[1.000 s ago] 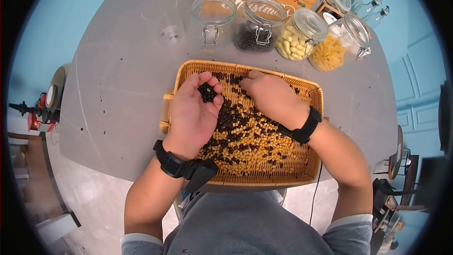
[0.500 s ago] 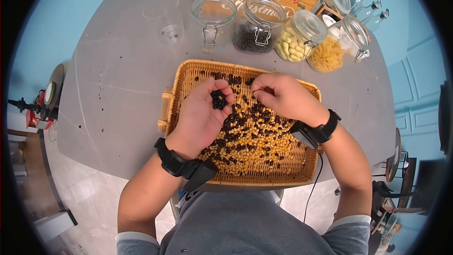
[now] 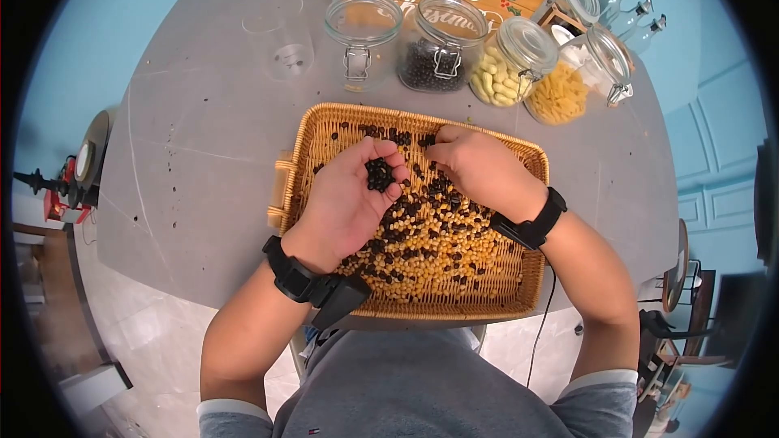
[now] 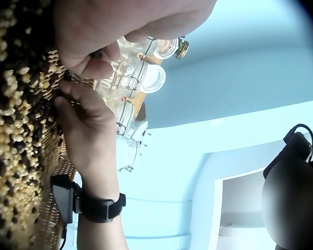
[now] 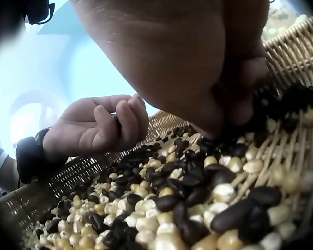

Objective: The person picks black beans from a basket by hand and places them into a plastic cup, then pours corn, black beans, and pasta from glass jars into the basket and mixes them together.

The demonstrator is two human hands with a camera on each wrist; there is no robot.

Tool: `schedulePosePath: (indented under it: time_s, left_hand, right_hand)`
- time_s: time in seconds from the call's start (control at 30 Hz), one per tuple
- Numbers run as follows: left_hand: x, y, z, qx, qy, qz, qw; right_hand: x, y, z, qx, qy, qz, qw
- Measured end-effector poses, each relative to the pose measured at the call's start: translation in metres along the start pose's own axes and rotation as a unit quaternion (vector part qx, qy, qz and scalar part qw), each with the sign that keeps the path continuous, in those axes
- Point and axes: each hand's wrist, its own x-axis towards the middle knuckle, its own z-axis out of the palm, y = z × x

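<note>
My left hand [image 3: 337, 203] is cupped palm up over the left side of a wicker basket [image 3: 442, 313], its fingers curled round a small pile of black beans [image 3: 379, 174]. Yellow corn kernels [image 3: 430, 277] and loose black beans [image 5: 190, 177] lie mixed across the basket floor. Near the far wall, my right hand [image 3: 487, 169] reaches down with thumb and fingers bent together. In the right wrist view its fingertips are right at the dark beans; I cannot tell whether a bean is between them.
Behind the basket stand an open glass jar [image 3: 359, 40], a jar of black beans [image 3: 434, 65], a jar of peanuts [image 3: 499, 81] and a jar of pasta [image 3: 557, 96]. A clear cup [image 3: 288, 40] is at the back left. Stoppered bottles [image 3: 645, 32] stand at the far right.
My right hand drew back towards the near right with its fingers lifted, then returned down to the beans by the far wall. My left hand, still holding beans, shifted right and slightly nearer.
</note>
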Motion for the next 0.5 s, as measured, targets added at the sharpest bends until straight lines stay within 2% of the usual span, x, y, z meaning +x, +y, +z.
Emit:
schedulePosePath:
  time_s: [0.2,0.27,0.3,0.33,0.37,0.4,0.47,0.5]
  left_hand:
    - [0.001,0.001,-0.004,-0.014,-0.005,0.013,1.0]
    - [0.001,0.002,-0.003,-0.007,-0.001,0.018,1.0]
    - [0.001,0.001,-0.003,0.0,0.004,0.019,1.0]
    - [0.001,0.0,-0.003,0.001,0.005,0.017,1.0]
    - [-0.001,0.0,-0.001,0.0,0.003,0.017,1.0]
    - [-0.001,0.0,0.0,-0.001,0.0,0.017,1.0]
    - [0.002,0.0,-0.002,-0.005,-0.005,0.022,1.0]
    - [0.002,0.001,-0.004,-0.01,-0.007,0.028,1.0]
  right_hand:
    - [0.002,-0.002,-0.002,-0.018,-0.038,-0.008,0.999]
    - [0.002,0.0,0.001,-0.008,0.009,-0.022,1.0]
    - [0.003,-0.007,-0.003,-0.007,0.007,-0.021,1.0]
    - [0.008,-0.019,-0.014,0.166,-0.005,0.04,0.985]
    - [0.013,-0.029,-0.021,0.334,-0.015,0.101,0.937]
    - [0.017,-0.035,-0.023,0.334,-0.013,0.103,0.937]
    - [0.026,-0.042,-0.025,0.437,-0.013,0.092,0.895]
    - [0.027,-0.039,-0.023,0.436,-0.013,0.092,0.895]
